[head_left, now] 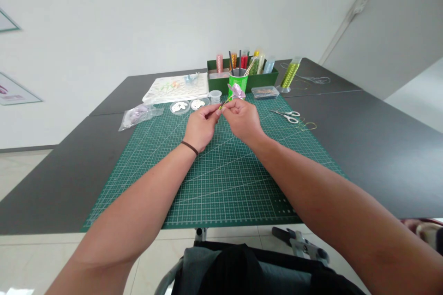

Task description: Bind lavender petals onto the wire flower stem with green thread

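Observation:
Above the green cutting mat [221,170], my two hands meet in front of a green cup. A lilac artificial flower [237,91] tilts up past my right fingers, and its thin yellow-green stem runs down to the left between the fingertips. My left hand [201,126] pinches the lower end of the stem with thumb and forefinger. Close beside it, my right hand [245,120] is closed on the stem just below the bloom. The fingers cover part of the stem, so its full length is hidden.
Behind stand the green cup [238,82] with sticks, a dark green box [272,79] of thread spools, and a green spool [290,75]. Scissors [288,115] lie right, near loose gold wire [309,124]. Dishes of white pieces [180,107] and a plastic bag [138,114] lie left.

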Demonstrator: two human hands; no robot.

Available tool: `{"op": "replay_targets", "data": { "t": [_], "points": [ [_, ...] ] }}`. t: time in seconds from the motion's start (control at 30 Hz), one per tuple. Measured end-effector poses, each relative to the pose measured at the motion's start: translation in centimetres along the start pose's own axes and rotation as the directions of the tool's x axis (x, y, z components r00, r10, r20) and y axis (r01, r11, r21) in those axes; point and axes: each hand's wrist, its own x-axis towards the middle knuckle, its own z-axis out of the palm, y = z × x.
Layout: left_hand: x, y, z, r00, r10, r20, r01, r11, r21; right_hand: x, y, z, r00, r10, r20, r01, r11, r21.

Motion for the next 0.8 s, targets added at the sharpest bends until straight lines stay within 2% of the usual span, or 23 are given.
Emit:
{"op": "replay_targets", "data": {
  "t": [0.2, 0.43, 0.57, 0.8],
  "points": [
    [-0.02, 0.15, -0.08, 1.0, -0.007, -0.01, 0.007, 1.0, 0.007, -0.12, -0.13, -0.16, 1.0, -0.005, 0.008, 0.005, 1.0, -0.012],
    [-0.11, 0.12, -0.28, 0.994, 0.105, -0.015, -0.104, 0.992, 0.075, 0.11, 0.51, -0.06, 1.0, -0.003, 0.0, 0.003, 1.0, 0.007],
    [-0.14, 0.21, -0.29, 0.998, 0.057, 0.018, -0.058, 0.995, 0.077, 0.13, 0.34, -0.12, 1.0, -0.002, -0.017, 0.001, 1.0, -0.015],
    [0.09, -0.1, 0.2, 0.999, -0.019, -0.026, 0.017, 0.999, -0.05, 0.09, 0.32, -0.09, 1.0, -0.005, 0.001, 0.005, 1.0, -0.022]
  ]
}}
